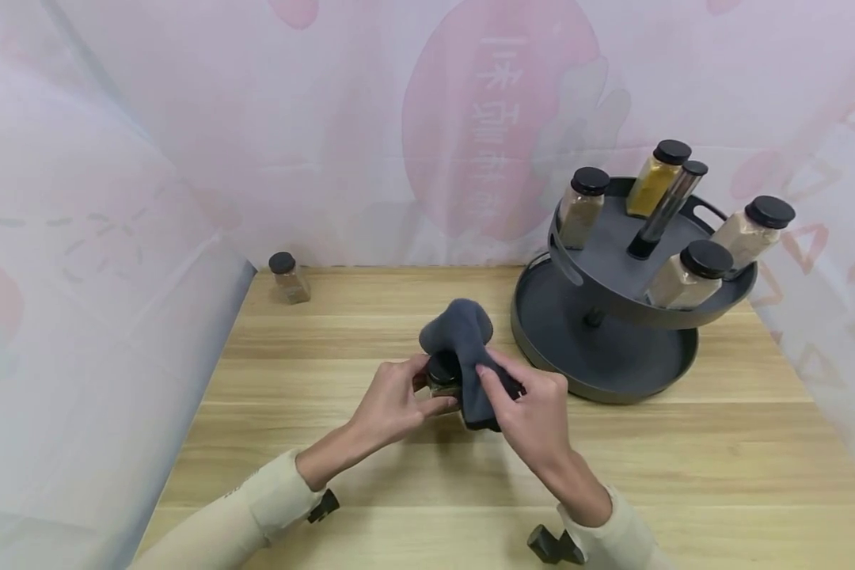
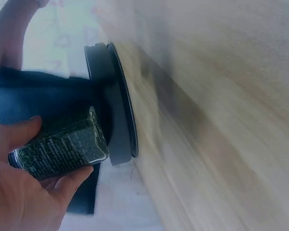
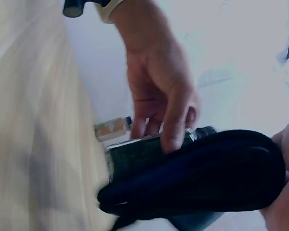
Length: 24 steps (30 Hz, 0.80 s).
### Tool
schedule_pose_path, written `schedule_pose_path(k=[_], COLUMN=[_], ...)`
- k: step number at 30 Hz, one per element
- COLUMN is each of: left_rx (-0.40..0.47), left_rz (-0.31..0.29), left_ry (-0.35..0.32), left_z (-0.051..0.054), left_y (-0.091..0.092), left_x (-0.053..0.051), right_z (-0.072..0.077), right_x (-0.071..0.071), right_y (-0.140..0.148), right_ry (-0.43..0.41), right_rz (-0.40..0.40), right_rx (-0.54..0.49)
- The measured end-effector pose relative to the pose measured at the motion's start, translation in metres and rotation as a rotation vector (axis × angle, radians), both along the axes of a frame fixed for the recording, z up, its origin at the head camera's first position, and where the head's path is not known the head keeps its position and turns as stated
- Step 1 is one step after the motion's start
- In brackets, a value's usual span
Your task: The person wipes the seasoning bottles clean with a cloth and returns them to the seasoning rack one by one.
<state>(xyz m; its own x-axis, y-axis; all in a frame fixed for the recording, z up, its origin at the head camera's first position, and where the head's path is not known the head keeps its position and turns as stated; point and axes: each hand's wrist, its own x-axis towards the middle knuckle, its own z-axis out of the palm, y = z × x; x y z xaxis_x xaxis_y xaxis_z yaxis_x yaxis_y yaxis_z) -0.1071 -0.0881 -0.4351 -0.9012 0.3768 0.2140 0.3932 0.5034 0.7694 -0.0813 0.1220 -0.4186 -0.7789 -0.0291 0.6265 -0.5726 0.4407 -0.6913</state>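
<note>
The left hand (image 1: 393, 402) holds a jar of dark green stuff (image 2: 62, 149) with its thumb and fingers. The right hand (image 1: 537, 408) pinches a dark gray cloth (image 1: 463, 332) against the jar's side. The two hands are near each other, over the wooden table (image 1: 292, 459). A brown jar (image 1: 292, 285) stands at the back left. On the right is a black two-layer rack (image 1: 613, 393), with four jars (image 1: 651, 188) on its top layer.

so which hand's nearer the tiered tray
Right: the right hand, pinching a cloth, is by the front left of the tiered tray; the left hand, gripping a jar, farther left.
</note>
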Motion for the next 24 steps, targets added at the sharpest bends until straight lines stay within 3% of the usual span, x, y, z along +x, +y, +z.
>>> schedule_pose_path(k=[3, 8, 11, 13, 19, 21, 24], left_rx=[0.013, -0.021, -0.029, -0.028, -0.003, 0.002, 0.008], left_rz=[0.001, 0.033, 0.034, 0.033, 0.000, -0.001, 0.020], left_ry=[0.012, 0.032, 0.027, 0.026, 0.009, 0.018, 0.027], left_z=[-0.001, 0.003, 0.005, 0.004, 0.000, 0.001, 0.006], left_y=[-0.001, 0.001, 0.001, 0.001, 0.000, 0.000, 0.000], left_x=[0.001, 0.002, 0.002, 0.001, -0.002, -0.001, -0.001], right_z=[0.000, -0.007, -0.007, -0.004, 0.003, 0.003, -0.002], right_x=[0.000, -0.002, -0.004, -0.004, 0.000, 0.000, -0.002], right_y=[-0.002, -0.003, -0.002, -0.001, -0.002, -0.003, -0.003], right_ry=[0.013, -0.179, -0.257, -0.228, 0.004, -0.011, -0.147], right_rz=[0.014, -0.028, -0.022, -0.018, -0.014, -0.017, -0.025], right_rx=[0.045, 0.251, 0.269, 0.228, 0.060, 0.079, 0.187])
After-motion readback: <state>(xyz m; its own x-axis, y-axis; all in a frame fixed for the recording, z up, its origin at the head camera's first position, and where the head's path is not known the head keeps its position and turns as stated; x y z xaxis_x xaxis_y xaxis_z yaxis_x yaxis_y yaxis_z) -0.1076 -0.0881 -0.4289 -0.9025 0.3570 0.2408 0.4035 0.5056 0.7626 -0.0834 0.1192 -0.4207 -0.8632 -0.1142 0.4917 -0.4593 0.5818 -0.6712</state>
